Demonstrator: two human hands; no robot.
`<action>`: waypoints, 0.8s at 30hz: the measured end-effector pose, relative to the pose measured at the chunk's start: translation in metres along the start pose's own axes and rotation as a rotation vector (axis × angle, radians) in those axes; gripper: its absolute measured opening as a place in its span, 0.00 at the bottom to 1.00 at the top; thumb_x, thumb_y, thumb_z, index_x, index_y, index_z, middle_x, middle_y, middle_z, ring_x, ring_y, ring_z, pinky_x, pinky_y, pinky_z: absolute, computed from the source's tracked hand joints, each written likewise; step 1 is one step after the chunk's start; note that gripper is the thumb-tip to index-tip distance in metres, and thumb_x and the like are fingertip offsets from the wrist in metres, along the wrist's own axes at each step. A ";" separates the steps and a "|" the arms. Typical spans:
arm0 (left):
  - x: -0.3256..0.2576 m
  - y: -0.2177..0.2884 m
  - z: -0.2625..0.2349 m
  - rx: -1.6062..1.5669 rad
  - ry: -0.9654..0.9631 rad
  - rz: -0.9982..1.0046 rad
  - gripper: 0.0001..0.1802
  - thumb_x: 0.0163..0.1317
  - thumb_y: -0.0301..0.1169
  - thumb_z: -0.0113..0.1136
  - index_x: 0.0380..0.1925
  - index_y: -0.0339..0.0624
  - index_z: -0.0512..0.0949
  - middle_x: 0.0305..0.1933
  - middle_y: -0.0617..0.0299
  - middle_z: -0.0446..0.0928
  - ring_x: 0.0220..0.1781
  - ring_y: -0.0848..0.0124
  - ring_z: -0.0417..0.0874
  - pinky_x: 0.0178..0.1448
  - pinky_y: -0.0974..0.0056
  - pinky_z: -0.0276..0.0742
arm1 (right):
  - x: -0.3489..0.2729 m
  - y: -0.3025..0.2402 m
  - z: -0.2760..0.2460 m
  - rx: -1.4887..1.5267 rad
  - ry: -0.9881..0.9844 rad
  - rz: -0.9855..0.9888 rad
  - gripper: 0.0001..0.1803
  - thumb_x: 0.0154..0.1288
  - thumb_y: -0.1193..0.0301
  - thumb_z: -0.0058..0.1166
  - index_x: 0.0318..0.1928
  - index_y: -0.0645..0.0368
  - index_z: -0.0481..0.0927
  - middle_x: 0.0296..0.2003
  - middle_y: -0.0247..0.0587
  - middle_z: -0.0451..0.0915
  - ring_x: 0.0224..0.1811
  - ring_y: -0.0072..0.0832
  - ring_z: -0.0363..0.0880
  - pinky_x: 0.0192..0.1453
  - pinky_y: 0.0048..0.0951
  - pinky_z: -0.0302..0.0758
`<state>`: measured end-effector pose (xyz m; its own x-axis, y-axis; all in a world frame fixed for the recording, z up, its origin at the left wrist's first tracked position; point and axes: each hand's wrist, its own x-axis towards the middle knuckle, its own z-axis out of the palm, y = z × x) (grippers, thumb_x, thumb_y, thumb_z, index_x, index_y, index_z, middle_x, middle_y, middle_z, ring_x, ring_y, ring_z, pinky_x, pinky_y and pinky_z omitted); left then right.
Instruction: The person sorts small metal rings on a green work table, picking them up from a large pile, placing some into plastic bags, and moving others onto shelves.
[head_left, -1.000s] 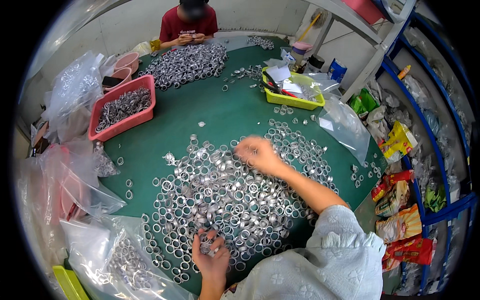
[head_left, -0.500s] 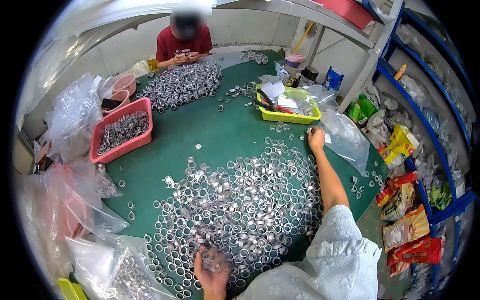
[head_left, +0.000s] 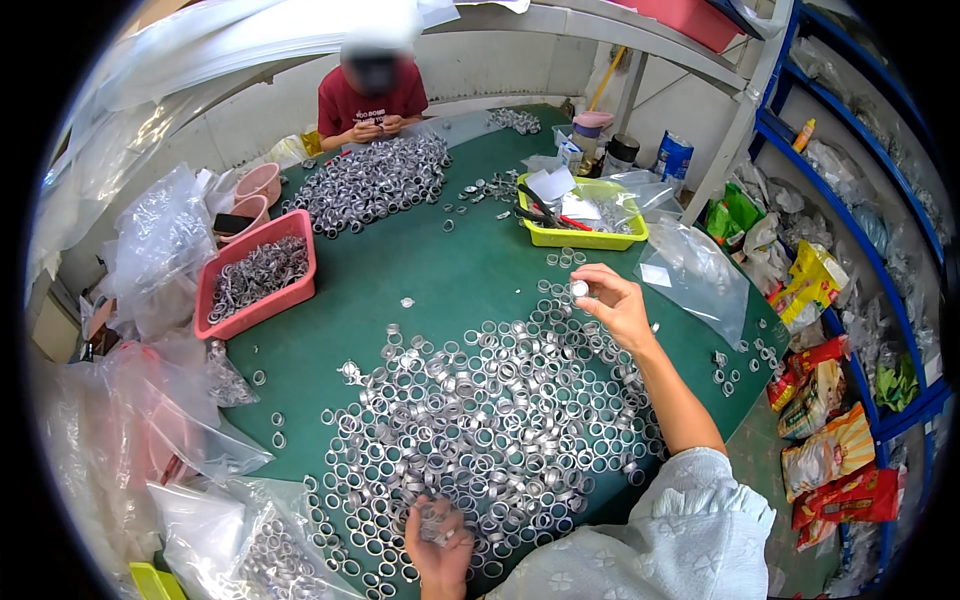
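My right hand point(head_left: 617, 305) is raised over the far right part of the ring pile, pinching a small round white piece point(head_left: 579, 288) between thumb and fingertips. Under and around it spreads a wide heap of silvery metal rings point(head_left: 470, 400) on the green table. Down at the near edge of that heap, my left hand point(head_left: 438, 548) has its fingers curled among the rings. Those fingers are smeared by motion, and whether any rings are in them cannot be made out.
A pink bin point(head_left: 262, 320) of metal parts stands at left, near clear plastic bags point(head_left: 200, 520). At far right sits a yellow-green basket point(head_left: 585, 238) with pliers point(head_left: 545, 212). Across the table, a person point(head_left: 372, 100) handles small parts behind another ring heap point(head_left: 375, 180). Blue shelving point(head_left: 850, 250) lines the right.
My right hand has come from the table beside the clear bag back toward me and left, lifting the white piece. My left hand stays low at the heap's near edge. The view has shifted slightly.
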<state>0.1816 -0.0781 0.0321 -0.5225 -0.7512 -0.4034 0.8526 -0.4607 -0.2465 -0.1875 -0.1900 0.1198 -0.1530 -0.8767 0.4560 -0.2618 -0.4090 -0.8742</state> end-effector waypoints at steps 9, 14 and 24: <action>-0.002 -0.002 0.005 -0.013 0.031 0.017 0.09 0.63 0.38 0.49 0.40 0.51 0.74 0.33 0.66 0.67 0.27 0.77 0.65 0.18 0.77 0.58 | -0.004 -0.029 0.022 0.409 -0.112 0.070 0.18 0.57 0.78 0.56 0.50 0.65 0.73 0.47 0.41 0.74 0.48 0.27 0.74 0.55 0.31 0.72; -0.002 -0.002 0.004 -0.009 0.017 0.012 0.09 0.63 0.38 0.49 0.40 0.51 0.74 0.33 0.66 0.67 0.26 0.76 0.65 0.18 0.77 0.58 | -0.006 -0.033 0.029 0.561 -0.119 0.110 0.18 0.60 0.74 0.55 0.51 0.65 0.71 0.45 0.43 0.76 0.45 0.28 0.76 0.52 0.33 0.74; -0.001 -0.001 -0.001 0.071 -0.016 -0.013 0.11 0.64 0.40 0.49 0.40 0.52 0.76 0.34 0.68 0.68 0.28 0.78 0.65 0.21 0.76 0.59 | -0.008 -0.005 0.023 0.763 -0.120 0.388 0.16 0.67 0.62 0.46 0.44 0.63 0.72 0.37 0.42 0.77 0.38 0.28 0.77 0.42 0.27 0.74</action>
<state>0.1818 -0.0764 0.0324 -0.5338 -0.7523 -0.3862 0.8440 -0.5024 -0.1877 -0.1628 -0.1863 0.1168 0.0139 -0.9928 0.1189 0.5057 -0.0956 -0.8574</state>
